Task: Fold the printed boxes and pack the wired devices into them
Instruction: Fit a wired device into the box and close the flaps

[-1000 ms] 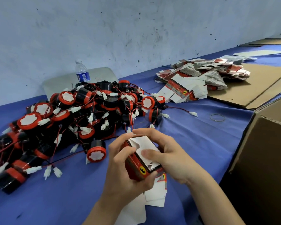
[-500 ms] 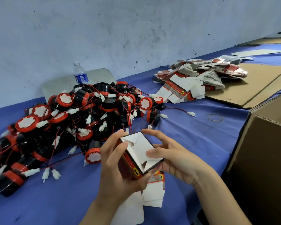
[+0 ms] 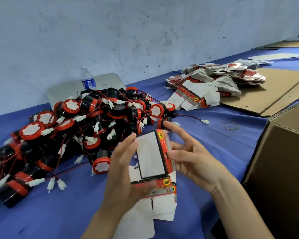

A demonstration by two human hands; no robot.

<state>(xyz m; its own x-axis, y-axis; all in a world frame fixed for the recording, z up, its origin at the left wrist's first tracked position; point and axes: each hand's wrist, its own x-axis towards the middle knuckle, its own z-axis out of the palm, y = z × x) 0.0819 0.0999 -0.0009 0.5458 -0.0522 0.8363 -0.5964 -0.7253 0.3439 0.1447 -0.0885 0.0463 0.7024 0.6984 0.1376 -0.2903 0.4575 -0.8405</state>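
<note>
The box (image 3: 151,156) is held between the left hand (image 3: 126,171) and the right hand (image 3: 188,157), fingers curled on its sides. It has been turned since a moment ago; a closed white side is now shown. At 10 o'clock, the devices (image 3: 72,128) are heaped on the counter (image 3: 205,144), so one can be packed next.

box (image 3: 151,156) print blurred, unreadable | left hand (image 3: 126,171) motion-blurred | device pile (image 3: 62,131) cut off at left edge
</note>
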